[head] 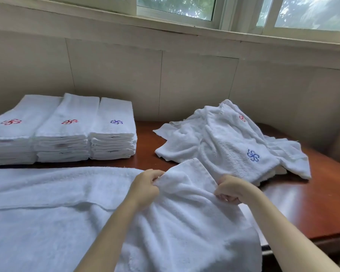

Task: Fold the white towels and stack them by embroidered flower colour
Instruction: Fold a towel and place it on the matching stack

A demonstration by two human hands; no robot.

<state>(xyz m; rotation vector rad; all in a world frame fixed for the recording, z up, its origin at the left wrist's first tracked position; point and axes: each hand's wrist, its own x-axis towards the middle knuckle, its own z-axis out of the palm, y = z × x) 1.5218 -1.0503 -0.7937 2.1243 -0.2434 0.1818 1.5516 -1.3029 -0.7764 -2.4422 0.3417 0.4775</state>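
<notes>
The job looks well past its middle but not finished. At the far left of the glossy reddish-brown wooden table point(312, 203) stand 3 neat stacks of folded white towels, side by side and touching. The left red-flower stack point(24, 112) and the middle red-flower stack point(75, 108) are each topped by a towel with a red embroidered flower. The blue-flower stack point(116, 108) on their right is topped by a blue-violet one. Sorting by colour appears to hold as far as the top towels show; the flowers lower down are hidden. Each stack holds several towels, though the layers are too soft-edged to count. At the right, well apart from the stacks, lies a crumpled heap of unfolded white towels point(220, 138). It shows 1 red flower point(242, 117) near its back and 1 blue flower point(253, 155) near its front, so at least 2 towels wait there; how many more I cannot tell. The towel in work is a large white terry towel point(67, 228) spread along the near edge of the table, in front of the stacks, and its far long side seems folded over onto itself. The left hand point(146, 186) and the right hand point(229, 190) each grasp its right-hand end, fingers curled and pinching the hemmed edge, which is lifted off the table between them. Its flower does not show, so which stack it belongs to cannot be judged. By my reading, what is left is to finish folding this towel, place it, then work through the heap.
</notes>
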